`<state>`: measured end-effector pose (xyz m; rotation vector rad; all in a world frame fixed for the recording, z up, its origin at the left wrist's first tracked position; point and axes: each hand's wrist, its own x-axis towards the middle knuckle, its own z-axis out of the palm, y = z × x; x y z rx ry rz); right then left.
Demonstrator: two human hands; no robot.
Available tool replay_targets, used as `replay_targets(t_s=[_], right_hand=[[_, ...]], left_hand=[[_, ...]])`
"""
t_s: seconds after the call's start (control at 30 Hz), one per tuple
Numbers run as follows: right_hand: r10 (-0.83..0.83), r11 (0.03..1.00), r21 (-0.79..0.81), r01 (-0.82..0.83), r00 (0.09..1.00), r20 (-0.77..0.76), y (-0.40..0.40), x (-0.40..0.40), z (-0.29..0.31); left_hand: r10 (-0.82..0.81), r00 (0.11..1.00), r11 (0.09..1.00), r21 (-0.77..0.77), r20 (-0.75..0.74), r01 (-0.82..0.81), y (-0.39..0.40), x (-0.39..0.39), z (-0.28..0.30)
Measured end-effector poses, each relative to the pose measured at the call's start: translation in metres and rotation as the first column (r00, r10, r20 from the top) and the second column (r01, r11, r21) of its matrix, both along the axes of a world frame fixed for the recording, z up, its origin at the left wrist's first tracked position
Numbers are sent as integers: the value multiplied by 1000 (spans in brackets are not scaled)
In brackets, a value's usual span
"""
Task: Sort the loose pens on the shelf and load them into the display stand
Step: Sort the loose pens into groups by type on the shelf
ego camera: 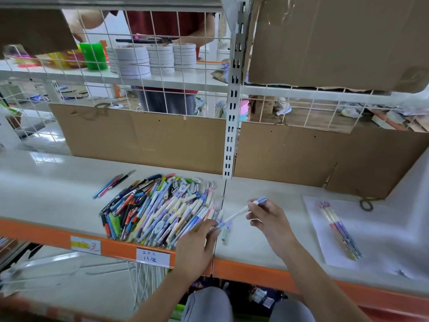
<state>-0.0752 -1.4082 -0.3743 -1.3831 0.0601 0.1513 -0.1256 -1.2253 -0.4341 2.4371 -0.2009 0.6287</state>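
Observation:
A big heap of loose pens (pixel 160 205) in many colours lies on the white shelf (pixel 46 189). My right hand (pixel 267 219) pinches a white pen with purple ends (pixel 239 213), held slantwise just right of the heap. My left hand (pixel 199 240) touches the pen's lower end at the heap's right edge, fingers curled round its tip. To the right, a few sorted purple and yellow pens (pixel 339 231) lie side by side on a white sheet of paper (pixel 376 238). Three pens (pixel 111 183) lie apart at the left. No display stand is in view.
Cardboard panels (pixel 144 138) line the shelf's back below a wire grid. A slotted metal upright (pixel 232 112) divides the shelf. A large carton (pixel 336 40) sits on the upper right shelf. Behind the grid stand tape rolls (pixel 148 58) and a person in a red top.

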Motion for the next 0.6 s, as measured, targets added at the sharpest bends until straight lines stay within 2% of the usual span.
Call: replay_targets(t_s=[0.1, 0.17, 0.2, 0.27, 0.3, 0.37, 0.47, 0.6], right_hand=[[0, 997, -82, 0, 1000, 0, -1, 0, -4], [-17, 971, -239, 23, 999, 30, -4, 4, -8], [16, 926, -378, -4, 999, 30, -6, 5, -11], [140, 763, -633, -132, 989, -37, -6, 7, -20], [197, 677, -710, -195, 977, -81, -5, 9, -26], [245, 557, -796, -237, 963, -115, -1, 11, -33], [223, 440, -884, -161, 973, -66, 7, 16, -29], [222, 360, -932, -53, 975, 31, 21, 25, -20]], left_hand=[[12, 1000, 999, 30, -4, -12, 2, 0, -3], [75, 994, 997, 17, -74, -74, 6, 1, -4], [115, 987, 993, 7, -115, -115, 9, 2, -3], [178, 967, 984, 2, -181, -181, 18, 4, 2], [194, 961, 980, -3, -198, -198, 22, 5, 4], [209, 955, 975, -32, -210, -220, 28, 9, 7], [224, 953, 970, -52, -206, -239, 35, 11, 11], [227, 953, 960, -118, -203, -253, 41, 7, 13]])
